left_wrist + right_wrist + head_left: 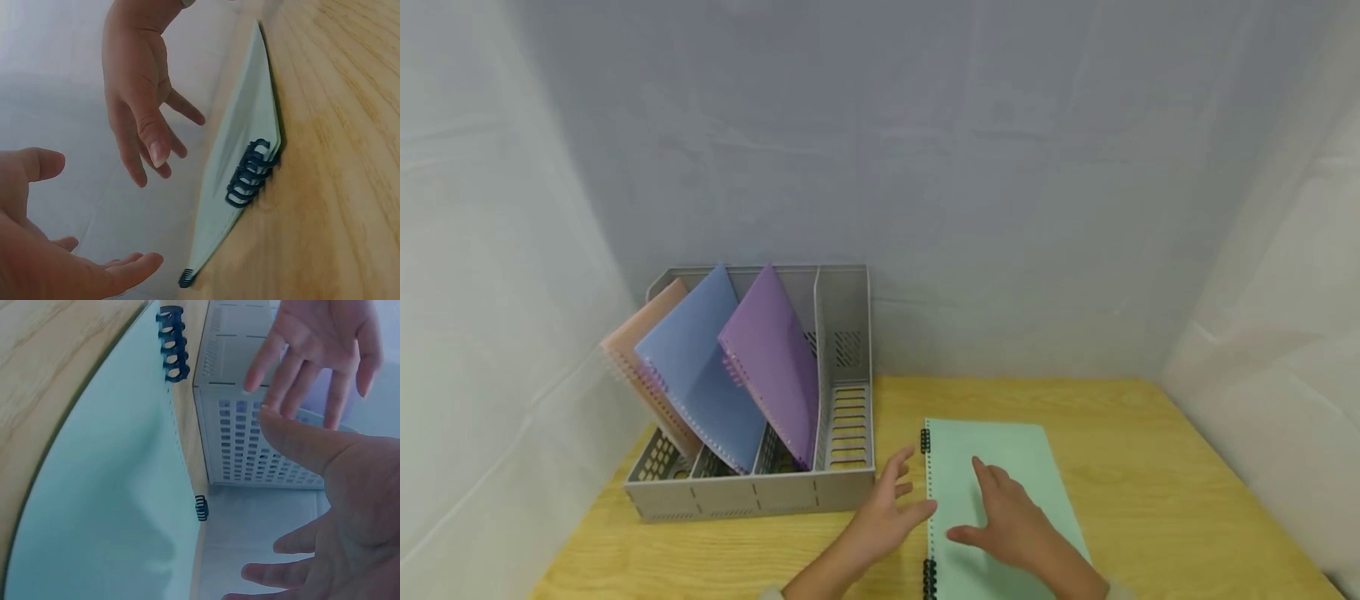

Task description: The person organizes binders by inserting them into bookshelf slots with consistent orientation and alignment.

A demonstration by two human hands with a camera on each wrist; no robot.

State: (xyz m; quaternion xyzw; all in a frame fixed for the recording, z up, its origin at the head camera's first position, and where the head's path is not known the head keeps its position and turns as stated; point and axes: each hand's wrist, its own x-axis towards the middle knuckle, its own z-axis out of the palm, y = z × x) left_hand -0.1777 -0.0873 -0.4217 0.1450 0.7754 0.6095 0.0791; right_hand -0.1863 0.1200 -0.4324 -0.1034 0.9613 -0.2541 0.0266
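Observation:
A mint-green spiral notebook (1000,450) with black ring bindings lies flat on the wooden table, its bound edge facing left. My right hand (1011,517) hovers over its cover with fingers spread, holding nothing. Just left of the binding, my left hand (883,517) is held in the air, thumb apart from the fingers and nothing in it. Both palms face each other in the right wrist view, where the right hand (350,512) is at the near side and the left hand (319,350) beyond. The ring binding (250,175) shows large in the left wrist view.
At the left stands a grey file rack (730,496) with compartments. In it lean a pink notebook (651,333), a blue notebook (700,350) and a purple notebook (775,358). Its rightmost compartment (850,425) shows a slotted floor. Pale sheeting (1015,208) surrounds the table (1157,500).

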